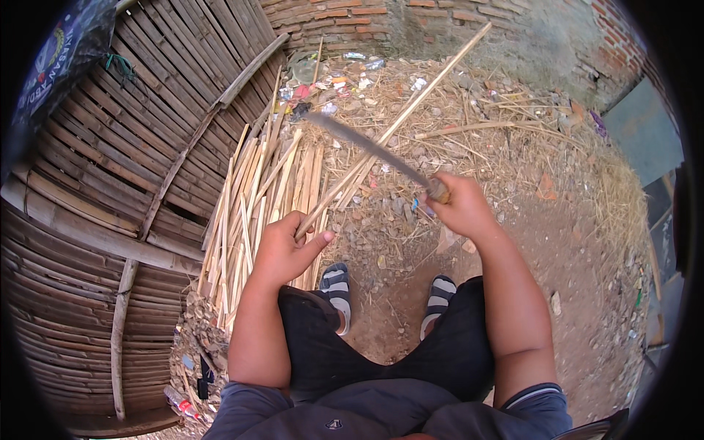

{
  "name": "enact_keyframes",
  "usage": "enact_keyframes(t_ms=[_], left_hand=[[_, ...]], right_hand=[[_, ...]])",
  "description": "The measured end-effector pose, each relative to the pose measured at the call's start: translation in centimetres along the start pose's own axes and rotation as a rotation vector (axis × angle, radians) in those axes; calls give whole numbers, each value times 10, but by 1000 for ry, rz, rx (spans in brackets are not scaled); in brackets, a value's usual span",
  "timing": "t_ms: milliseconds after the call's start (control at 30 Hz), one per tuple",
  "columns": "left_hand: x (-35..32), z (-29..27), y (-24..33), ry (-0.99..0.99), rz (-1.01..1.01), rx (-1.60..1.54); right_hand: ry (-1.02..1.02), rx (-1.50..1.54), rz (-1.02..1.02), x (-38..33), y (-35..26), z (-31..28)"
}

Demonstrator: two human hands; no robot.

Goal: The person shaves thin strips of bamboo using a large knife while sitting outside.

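Observation:
My left hand point(284, 249) is closed around the near end of a long split bamboo strip point(433, 88), which slants away up and to the right. In my right hand point(462, 205) is the wooden handle of a long, slightly curved machete point(374, 149). Its blade points to the far left and crosses the strip in the picture; whether they touch I cannot tell. A heap of pale bamboo strips point(257, 198) lies on the ground beside my left hand.
A bamboo slat wall point(147, 110) runs along the left, with a dark printed sheet point(66, 66) hanging at its top. Behind stands a brick wall point(352, 22). Shavings and litter point(352, 84) cover the far ground. Grey panels point(642, 132) stand at the right.

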State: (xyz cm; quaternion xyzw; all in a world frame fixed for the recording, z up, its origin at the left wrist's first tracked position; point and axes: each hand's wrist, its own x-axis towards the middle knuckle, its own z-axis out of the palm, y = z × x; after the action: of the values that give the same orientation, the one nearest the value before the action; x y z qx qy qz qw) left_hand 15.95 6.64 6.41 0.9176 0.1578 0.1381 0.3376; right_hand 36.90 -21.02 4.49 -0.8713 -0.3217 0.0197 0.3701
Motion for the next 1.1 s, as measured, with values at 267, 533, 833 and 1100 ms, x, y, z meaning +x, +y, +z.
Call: enact_keyframes(t_ms=[267,533,833,1100], left_hand=[[-2,-5,-5,-21,-16,55],[1,-2,-1,-52,-13,17],[1,-1,-2,-51,-54,28],[2,-1,6,-8,-3,75]], right_hand=[[-66,-127,-69,3,-4,-5],[126,6,145,6,26,-22],[-162,-190,-168,-8,-20,1],[192,107,187,12,35,-17]])
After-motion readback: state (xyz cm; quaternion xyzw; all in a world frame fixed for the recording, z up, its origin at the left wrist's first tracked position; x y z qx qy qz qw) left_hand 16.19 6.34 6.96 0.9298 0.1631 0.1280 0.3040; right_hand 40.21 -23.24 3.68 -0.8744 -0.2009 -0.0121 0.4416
